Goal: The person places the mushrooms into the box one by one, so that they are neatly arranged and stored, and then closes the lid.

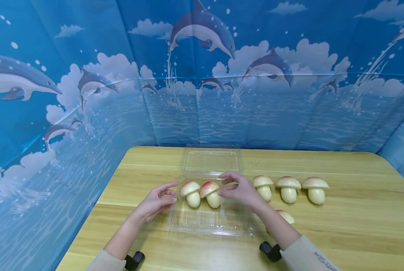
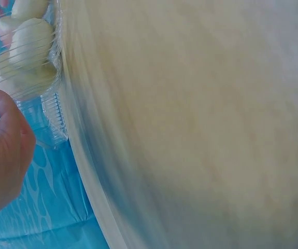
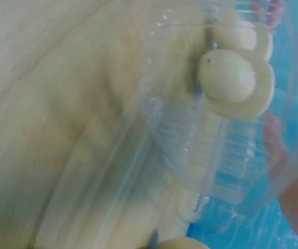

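A clear plastic clamshell box (image 1: pixel 198 218) lies with its hinged lid laid back on a wooden table. Two mushroom-shaped pieces, cream with pink-tinged caps, sit side by side inside it: one at the left (image 1: pixel 193 199) and one next to it (image 1: pixel 213 199). My left hand (image 1: pixel 158 203) is at the box's left edge, fingers loosely bent; whether it touches the wall I cannot tell. Over the box's right part, just right of the second mushroom, my right hand (image 1: pixel 240 191) has its thumb and fingers apart, with nothing between them. The right wrist view shows the mushroom (image 3: pixel 226 78) through the clear wall.
Right of the box, three more mushrooms stand in a row: the nearest (image 1: pixel 263 186), a middle one (image 1: pixel 288 188) and the far right one (image 1: pixel 316 190). Another mushroom (image 1: pixel 286 216) is partly hidden by my right forearm. A blue dolphin-print curtain (image 1: pixel 256 124) hangs behind the table (image 1: pixel 357 218).
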`<state>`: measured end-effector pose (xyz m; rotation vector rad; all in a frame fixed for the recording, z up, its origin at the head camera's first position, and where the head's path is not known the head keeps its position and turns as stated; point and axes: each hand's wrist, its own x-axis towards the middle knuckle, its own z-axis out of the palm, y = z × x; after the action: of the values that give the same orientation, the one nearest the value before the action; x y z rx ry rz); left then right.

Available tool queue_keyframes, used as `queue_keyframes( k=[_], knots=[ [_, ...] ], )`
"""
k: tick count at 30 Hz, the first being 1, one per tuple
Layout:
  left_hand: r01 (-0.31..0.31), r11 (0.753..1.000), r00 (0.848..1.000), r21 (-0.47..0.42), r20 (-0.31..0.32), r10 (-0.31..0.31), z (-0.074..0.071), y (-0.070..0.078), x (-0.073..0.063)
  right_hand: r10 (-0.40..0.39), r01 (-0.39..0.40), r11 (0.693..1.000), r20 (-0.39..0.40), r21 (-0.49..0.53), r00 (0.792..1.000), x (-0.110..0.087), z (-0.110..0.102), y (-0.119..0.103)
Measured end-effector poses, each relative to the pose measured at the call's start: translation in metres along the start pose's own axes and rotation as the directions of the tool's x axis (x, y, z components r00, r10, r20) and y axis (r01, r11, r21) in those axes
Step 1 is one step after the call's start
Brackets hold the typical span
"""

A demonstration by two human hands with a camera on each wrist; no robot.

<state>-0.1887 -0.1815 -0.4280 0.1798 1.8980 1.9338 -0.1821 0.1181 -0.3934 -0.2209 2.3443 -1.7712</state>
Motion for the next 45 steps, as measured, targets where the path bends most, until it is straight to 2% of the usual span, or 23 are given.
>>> queue_keyframes(
  k=[10, 22, 29, 38, 45],
  knots=[
    [0.003, 1.000, 1.000, 0.001, 0.001, -0.003, 0.000, 0.000, 0.000, -0.030, 0.027, 0.997, 0.043, 0.070, 0.999, -0.017, -0.022, -0.007],
    [-0.006, 1.000, 1.000, 0.001, 0.007, 0.006, 0.000, 0.002, -0.002, -0.022, 0.022, 1.000, 0.015, 0.006, 1.000, -0.043, -0.059, -0.007],
    [-0.003, 1.000, 1.000, -0.005, 0.002, 0.003, 0.000, 0.001, -0.001, -0.078, 0.078, 0.997, 0.014, 0.009, 0.997, -0.057, -0.079, -0.002],
    [0.003, 1.000, 1.000, -0.006, -0.002, -0.003, 0.001, 0.001, -0.001, -0.057, 0.056, 0.998, -0.022, -0.019, 0.998, -0.071, -0.097, 0.008],
    [0.005, 1.000, 1.000, -0.003, -0.006, -0.005, 0.000, 0.001, 0.000, -0.076, 0.073, 0.994, -0.027, -0.075, 0.997, -0.077, -0.108, 0.016]
  ],
)
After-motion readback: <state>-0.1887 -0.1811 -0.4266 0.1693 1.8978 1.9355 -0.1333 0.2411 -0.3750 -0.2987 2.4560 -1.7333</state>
